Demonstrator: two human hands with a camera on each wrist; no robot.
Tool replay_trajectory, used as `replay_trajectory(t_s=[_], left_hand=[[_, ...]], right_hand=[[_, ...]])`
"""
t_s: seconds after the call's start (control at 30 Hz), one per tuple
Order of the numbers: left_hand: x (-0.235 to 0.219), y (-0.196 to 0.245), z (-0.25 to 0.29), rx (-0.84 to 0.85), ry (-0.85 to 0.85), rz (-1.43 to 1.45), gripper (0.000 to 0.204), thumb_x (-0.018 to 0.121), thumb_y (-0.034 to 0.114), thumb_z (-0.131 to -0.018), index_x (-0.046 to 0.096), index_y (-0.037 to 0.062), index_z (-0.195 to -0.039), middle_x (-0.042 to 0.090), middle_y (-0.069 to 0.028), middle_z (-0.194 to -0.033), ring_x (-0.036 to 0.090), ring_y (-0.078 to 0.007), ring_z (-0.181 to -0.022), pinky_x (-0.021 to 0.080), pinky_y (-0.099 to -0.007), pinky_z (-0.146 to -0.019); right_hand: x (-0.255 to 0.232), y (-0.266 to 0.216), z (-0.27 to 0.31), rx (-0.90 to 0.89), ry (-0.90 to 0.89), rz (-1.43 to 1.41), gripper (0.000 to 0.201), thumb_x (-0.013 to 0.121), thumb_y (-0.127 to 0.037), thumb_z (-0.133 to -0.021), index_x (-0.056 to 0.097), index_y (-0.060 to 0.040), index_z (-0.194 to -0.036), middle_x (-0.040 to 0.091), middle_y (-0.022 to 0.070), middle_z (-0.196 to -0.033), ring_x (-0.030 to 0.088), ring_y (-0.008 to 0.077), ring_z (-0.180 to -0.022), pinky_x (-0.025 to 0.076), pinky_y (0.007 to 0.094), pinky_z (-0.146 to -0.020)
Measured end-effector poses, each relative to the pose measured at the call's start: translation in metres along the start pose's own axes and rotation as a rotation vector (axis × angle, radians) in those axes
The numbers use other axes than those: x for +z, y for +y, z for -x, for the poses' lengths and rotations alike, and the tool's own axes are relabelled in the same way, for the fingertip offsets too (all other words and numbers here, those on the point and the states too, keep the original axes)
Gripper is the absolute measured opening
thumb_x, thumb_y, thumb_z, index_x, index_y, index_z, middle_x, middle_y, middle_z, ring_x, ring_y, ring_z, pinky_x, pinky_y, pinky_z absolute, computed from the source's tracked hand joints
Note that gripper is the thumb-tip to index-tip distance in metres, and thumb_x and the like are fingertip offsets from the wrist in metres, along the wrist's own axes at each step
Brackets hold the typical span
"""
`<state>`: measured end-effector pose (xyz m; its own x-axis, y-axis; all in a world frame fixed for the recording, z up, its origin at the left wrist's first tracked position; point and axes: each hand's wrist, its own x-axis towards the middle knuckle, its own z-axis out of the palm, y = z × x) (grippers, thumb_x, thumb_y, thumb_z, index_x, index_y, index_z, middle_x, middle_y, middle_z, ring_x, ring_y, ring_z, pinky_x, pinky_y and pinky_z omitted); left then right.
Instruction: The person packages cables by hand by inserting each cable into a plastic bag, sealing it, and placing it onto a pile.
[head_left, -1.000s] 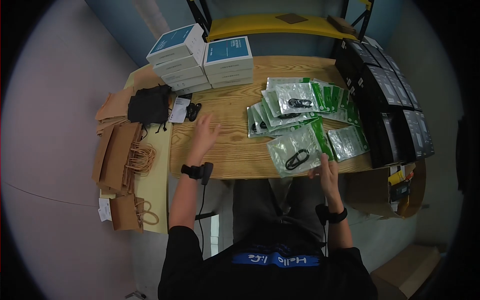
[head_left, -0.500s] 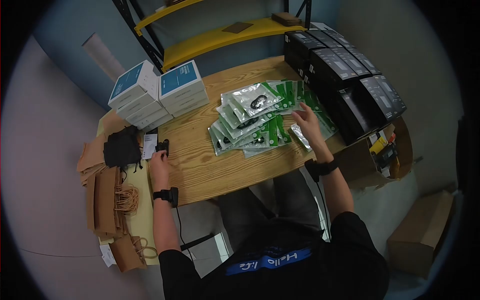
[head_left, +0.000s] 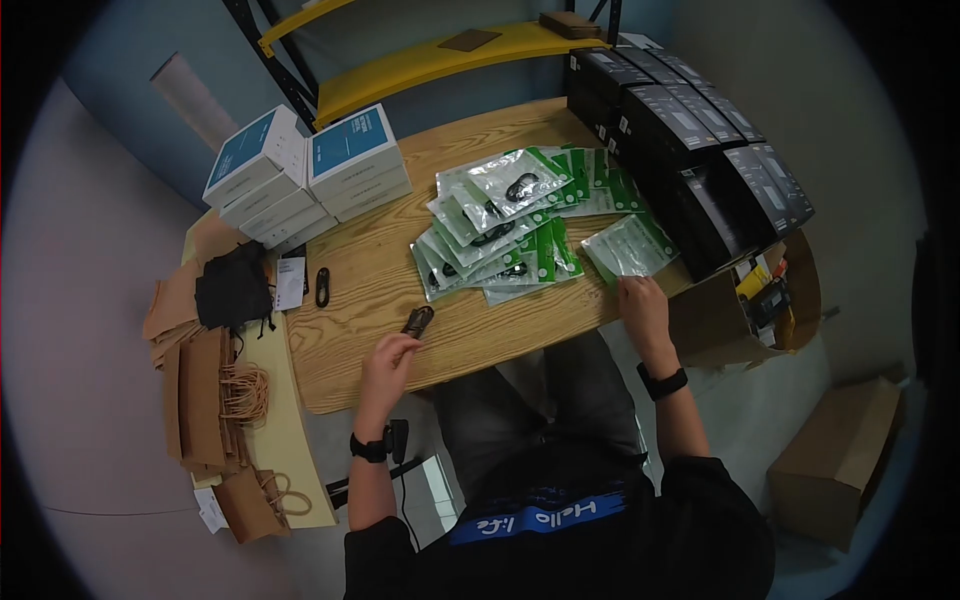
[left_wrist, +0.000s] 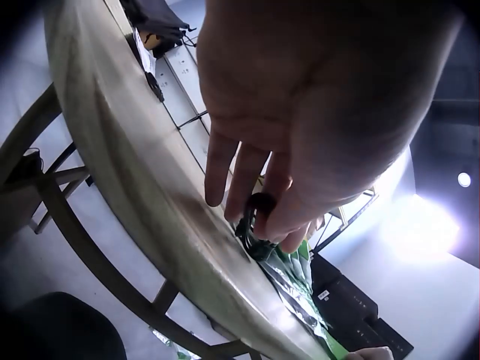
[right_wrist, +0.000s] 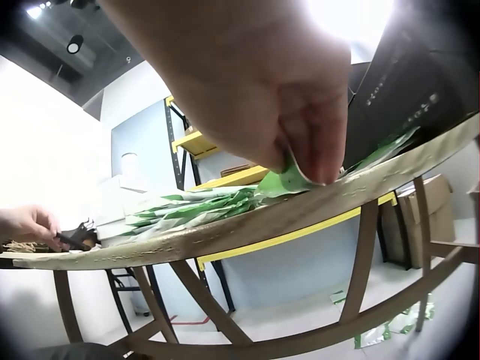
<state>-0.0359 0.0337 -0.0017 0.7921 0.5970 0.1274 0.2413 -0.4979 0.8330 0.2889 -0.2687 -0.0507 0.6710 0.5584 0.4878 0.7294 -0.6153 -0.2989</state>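
Observation:
My left hand [head_left: 388, 368] pinches a coiled black cable [head_left: 419, 320] between thumb and fingers, near the table's front edge. In the left wrist view the cable [left_wrist: 260, 225] hangs at the fingertips. At the right, my right hand [head_left: 645, 315] grips the near edge of a clear and green plastic bag [head_left: 630, 247] lying flat. The right wrist view shows that bag's green edge [right_wrist: 292, 178] between thumb and fingers. Between the hands lies a pile of similar bags [head_left: 490, 240], several with black cables inside. Another coiled cable [head_left: 322, 287] rests farther left on the wood.
White and blue boxes [head_left: 350, 170] are stacked at the back left. Black boxes [head_left: 700, 160] line the right side. A black pouch [head_left: 235, 285], a white card [head_left: 290, 283] and brown paper bags [head_left: 200, 400] lie left. Below the right edge stands an open carton [head_left: 725, 325].
My right hand has let go of a cable-filled bag and come back to take another bag's edge. My left hand has picked up one of two cables and carried it rightward.

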Motion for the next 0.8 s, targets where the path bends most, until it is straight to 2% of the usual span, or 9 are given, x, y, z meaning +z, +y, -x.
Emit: replay_trajectory(t_s=[0.1, 0.17, 0.23, 0.3, 0.43, 0.57, 0.63, 0.73, 0.8], left_hand=[[0.012, -0.011, 0.008, 0.084, -0.12, -0.123, 0.01, 0.065, -0.001, -0.093, 0.072, -0.0005, -0.1, 0.068, -0.0097, -0.101, 0.068, -0.022, -0.093, 0.055, -0.0326, -0.077], [0.016, -0.01, 0.012, 0.128, -0.097, -0.156, 0.012, 0.065, -0.002, -0.092, 0.073, 0.0001, -0.101, 0.068, -0.0096, -0.102, 0.068, -0.023, -0.092, 0.055, -0.0323, -0.075], [0.013, 0.003, 0.016, -0.088, 0.009, -0.008, 0.011, 0.065, 0.002, -0.093, 0.073, 0.0005, -0.101, 0.07, -0.0093, -0.103, 0.07, -0.0259, -0.092, 0.054, -0.0365, -0.079], [0.014, 0.002, 0.017, 0.018, 0.116, -0.033, 0.011, 0.066, 0.002, -0.093, 0.074, 0.0006, -0.1, 0.07, -0.0098, -0.103, 0.069, -0.0257, -0.092, 0.054, -0.0356, -0.08], [0.024, 0.009, 0.023, 0.132, 0.365, 0.057, 0.01, 0.069, 0.002, -0.092, 0.075, 0.0014, -0.1, 0.069, -0.0118, -0.103, 0.068, -0.0258, -0.095, 0.053, -0.0342, -0.084], [0.042, 0.021, 0.03, 0.109, 0.374, 0.126, 0.011, 0.07, 0.001, -0.09, 0.075, 0.0024, -0.1, 0.069, -0.012, -0.104, 0.068, -0.0265, -0.098, 0.052, -0.0336, -0.085], [0.047, 0.027, 0.033, 0.167, 0.287, 0.045, 0.011, 0.07, 0.0, -0.089, 0.075, 0.0027, -0.099, 0.069, -0.012, -0.104, 0.069, -0.0263, -0.098, 0.053, -0.033, -0.085], [0.056, 0.027, 0.039, 0.086, 0.13, 0.145, 0.011, 0.07, 0.0, -0.089, 0.075, 0.003, -0.099, 0.069, -0.0116, -0.104, 0.069, -0.0265, -0.1, 0.054, -0.0345, -0.085], [0.06, 0.025, 0.04, 0.093, -0.054, 0.177, 0.012, 0.07, 0.0, -0.087, 0.075, 0.0037, -0.098, 0.07, -0.0111, -0.104, 0.069, -0.0269, -0.101, 0.055, -0.037, -0.087]], right_hand=[[-0.01, -0.005, -0.003, -0.011, -0.093, 0.177, 0.007, 0.069, -0.011, -0.089, 0.072, -0.0046, -0.09, 0.073, 0.0097, -0.09, 0.068, 0.0279, -0.088, 0.056, 0.0383, -0.073], [-0.017, -0.009, -0.005, -0.1, 0.175, 0.123, 0.004, 0.072, -0.01, -0.087, 0.07, -0.0073, -0.084, 0.073, 0.0059, -0.087, 0.068, 0.0248, -0.078, 0.055, 0.0345, -0.066], [-0.032, -0.036, -0.006, -0.196, 0.293, 0.094, 0.005, 0.074, -0.008, -0.085, 0.069, -0.0073, -0.084, 0.072, 0.0052, -0.085, 0.067, 0.0241, -0.075, 0.054, 0.0337, -0.064], [-0.052, -0.078, -0.002, -0.334, 0.42, 0.029, 0.016, 0.079, -0.001, -0.077, 0.068, -0.0083, -0.085, 0.07, 0.0027, -0.081, 0.065, 0.0206, -0.067, 0.052, 0.0299, -0.059], [-0.031, -0.135, 0.031, -0.546, 0.148, -0.238, 0.021, 0.075, -0.008, -0.077, 0.07, -0.0067, -0.097, 0.069, 0.0041, -0.09, 0.067, 0.0192, -0.067, 0.053, 0.0299, -0.055], [0.019, -0.181, 0.053, -0.586, -0.237, -0.554, 0.025, 0.075, -0.017, -0.085, 0.067, -0.0035, -0.105, 0.064, 0.007, -0.086, 0.068, 0.0239, -0.068, 0.055, 0.0336, -0.056], [0.027, -0.191, 0.052, -0.575, -0.232, -0.719, 0.021, 0.075, -0.017, -0.09, 0.068, -0.0024, -0.104, 0.068, 0.0092, -0.088, 0.069, 0.0215, -0.065, 0.055, 0.0311, -0.054], [0.012, -0.197, 0.049, 0.267, -0.674, -1.216, 0.03, 0.068, -0.011, -0.097, 0.06, 0.0016, -0.123, 0.069, 0.0068, -0.087, 0.065, 0.0104, -0.061, 0.052, 0.026, -0.051], [0.019, -0.189, 0.051, 0.456, -0.628, -1.409, 0.042, 0.07, -0.018, -0.097, 0.053, 0.0049, -0.128, 0.07, 0.0098, -0.084, 0.067, 0.0118, -0.061, 0.052, 0.0249, -0.049]])
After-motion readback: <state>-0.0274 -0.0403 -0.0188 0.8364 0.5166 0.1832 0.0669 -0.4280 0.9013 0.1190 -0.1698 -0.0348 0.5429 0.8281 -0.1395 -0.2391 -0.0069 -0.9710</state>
